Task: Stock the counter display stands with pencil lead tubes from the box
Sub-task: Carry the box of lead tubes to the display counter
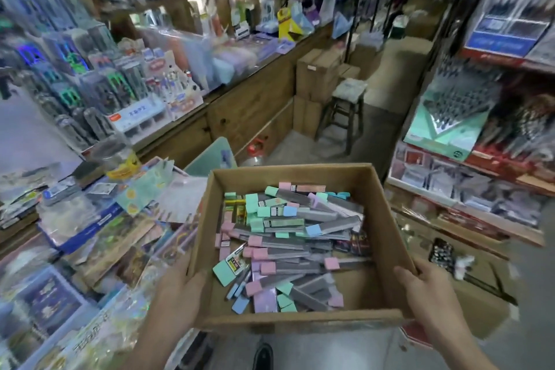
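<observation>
I carry an open brown cardboard box (387, 219) in front of me, low in the head view. It holds several flat pencil lead tubes (288, 237) with pink, green, blue and purple caps, lying in a loose heap. My left hand (177, 294) grips the box's left wall, thumb over the rim. My right hand (426, 294) grips the right wall the same way. Tiered counter display stands (120, 90) with pens and small packs rise at the left on the wooden counter (240, 99).
Packets and boxes of stationery (90, 234) cover the counter at my lower left. A wooden stool (345, 111) and stacked cartons (318, 75) stand in the aisle ahead. Shelves of goods (480, 129) line the right side. The image is motion-blurred.
</observation>
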`<state>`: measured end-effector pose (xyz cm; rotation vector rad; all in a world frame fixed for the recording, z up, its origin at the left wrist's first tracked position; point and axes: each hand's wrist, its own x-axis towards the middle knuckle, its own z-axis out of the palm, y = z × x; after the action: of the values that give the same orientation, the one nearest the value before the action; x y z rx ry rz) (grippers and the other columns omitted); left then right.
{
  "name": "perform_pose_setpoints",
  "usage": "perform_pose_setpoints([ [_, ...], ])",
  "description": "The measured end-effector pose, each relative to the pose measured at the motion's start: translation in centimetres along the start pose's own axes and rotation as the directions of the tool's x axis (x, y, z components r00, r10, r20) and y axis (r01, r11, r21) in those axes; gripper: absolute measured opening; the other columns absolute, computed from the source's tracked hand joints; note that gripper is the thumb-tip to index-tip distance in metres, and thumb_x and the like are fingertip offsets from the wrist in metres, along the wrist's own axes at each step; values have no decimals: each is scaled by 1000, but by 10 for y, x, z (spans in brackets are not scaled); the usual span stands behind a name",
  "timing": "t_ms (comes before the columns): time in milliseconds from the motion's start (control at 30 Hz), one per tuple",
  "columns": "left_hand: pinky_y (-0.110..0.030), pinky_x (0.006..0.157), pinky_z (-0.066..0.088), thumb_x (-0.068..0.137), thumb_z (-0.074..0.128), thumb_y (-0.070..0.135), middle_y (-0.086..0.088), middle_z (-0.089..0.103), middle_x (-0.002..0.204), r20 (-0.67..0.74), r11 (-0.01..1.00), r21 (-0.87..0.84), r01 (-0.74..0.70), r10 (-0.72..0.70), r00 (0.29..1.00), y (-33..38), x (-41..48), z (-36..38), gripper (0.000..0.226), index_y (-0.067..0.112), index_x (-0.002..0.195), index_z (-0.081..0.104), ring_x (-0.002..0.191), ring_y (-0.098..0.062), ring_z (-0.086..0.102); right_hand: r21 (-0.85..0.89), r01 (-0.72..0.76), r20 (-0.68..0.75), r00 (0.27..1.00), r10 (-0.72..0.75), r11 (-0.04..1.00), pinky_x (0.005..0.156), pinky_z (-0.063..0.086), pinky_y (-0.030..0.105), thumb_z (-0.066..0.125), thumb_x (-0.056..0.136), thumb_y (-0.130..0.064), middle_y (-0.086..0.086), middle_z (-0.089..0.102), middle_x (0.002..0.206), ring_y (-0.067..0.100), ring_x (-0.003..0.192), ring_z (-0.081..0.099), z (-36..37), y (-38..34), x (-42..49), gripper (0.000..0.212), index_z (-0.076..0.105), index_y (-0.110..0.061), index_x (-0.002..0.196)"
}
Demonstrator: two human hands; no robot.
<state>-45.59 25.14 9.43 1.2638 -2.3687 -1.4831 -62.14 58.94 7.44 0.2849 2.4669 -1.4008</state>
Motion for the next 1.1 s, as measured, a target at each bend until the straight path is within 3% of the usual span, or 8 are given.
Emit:
perform_pose_setpoints([
  [267, -37, 76, 56, 95, 60, 22, 27, 65, 80, 34, 999, 20, -38, 37, 999, 83, 139, 42, 32, 53, 86, 62, 81, -8, 65, 25, 22, -162, 987, -18, 999, 52, 49, 25, 66, 93, 1, -17, 73, 63, -2, 52, 65, 11, -59, 100, 23, 76, -20, 89],
  [367, -44, 86, 54, 95, 58, 33, 30, 62, 89, 39, 995, 81, -63, 60, 997, 112, 193, 56, 25, 58, 94, 62, 85, -10, 63, 19, 10, -202, 979, -6, 1000, 56, 49, 27, 65, 93, 2, -7, 74, 63, 10, 59, 67, 13, -80, 143, 22, 75, -16, 85],
  [533, -33, 70, 54, 97, 56, 35, 23, 68, 76, 82, 994, 79, -79, 73, 994, 163, 267, 80, 43, 76, 86, 53, 81, -7, 66, 4, 17, -227, 974, -16, 1000, 60, 47, 26, 67, 93, -1, -16, 73, 73, 9, 71, 66, 18, -114, 213, 24, 73, -22, 83],
  [667, -33, 67, 53, 94, 55, 36, 21, 71, 77, 96, 994, 56, -95, 89, 991, 206, 321, 110, 23, 55, 84, 64, 77, -10, 68, -18, 4, -206, 979, -8, 1000, 72, 54, 41, 66, 92, -1, 5, 76, 77, 29, 77, 70, 16, -133, 296, 18, 74, -13, 82],
  [767, -35, 71, 54, 97, 57, 25, 9, 71, 80, 56, 994, 57, -90, 87, 995, 238, 356, 139, 24, 38, 79, 65, 78, -14, 67, -29, 26, -176, 984, -31, 999, 65, 50, 36, 67, 92, -5, -1, 74, 74, 22, 73, 68, 11, -154, 361, 16, 75, -19, 87],
  [900, -44, 90, 53, 99, 58, 15, -9, 70, 102, 25, 988, 157, -1, -3, 1000, 291, 404, 171, 14, 16, 108, 68, 95, -25, 65, -45, 67, -108, 992, -71, 997, 70, 45, 36, 68, 92, -5, 11, 73, 86, 25, 81, 65, 0, -190, 443, 16, 76, -18, 95],
  [1000, -44, 89, 54, 99, 55, 16, -6, 70, 98, -15, 983, 184, -8, 11, 1000, 323, 435, 187, 15, 17, 109, 67, 93, -26, 65, -34, 68, -80, 994, -70, 997, 64, 41, 31, 65, 95, -5, 9, 72, 90, 16, 78, 62, -7, -217, 497, 20, 73, -22, 102],
  [1100, -40, 76, 57, 95, 59, 16, 12, 69, 78, -47, 986, 157, -60, 68, 997, 357, 462, 198, 16, 29, 90, 68, 80, -18, 66, 16, 49, -52, 997, -48, 999, 75, 48, 36, 64, 95, -4, 13, 74, 95, 31, 89, 66, -8, -240, 546, 24, 76, -14, 114],
])
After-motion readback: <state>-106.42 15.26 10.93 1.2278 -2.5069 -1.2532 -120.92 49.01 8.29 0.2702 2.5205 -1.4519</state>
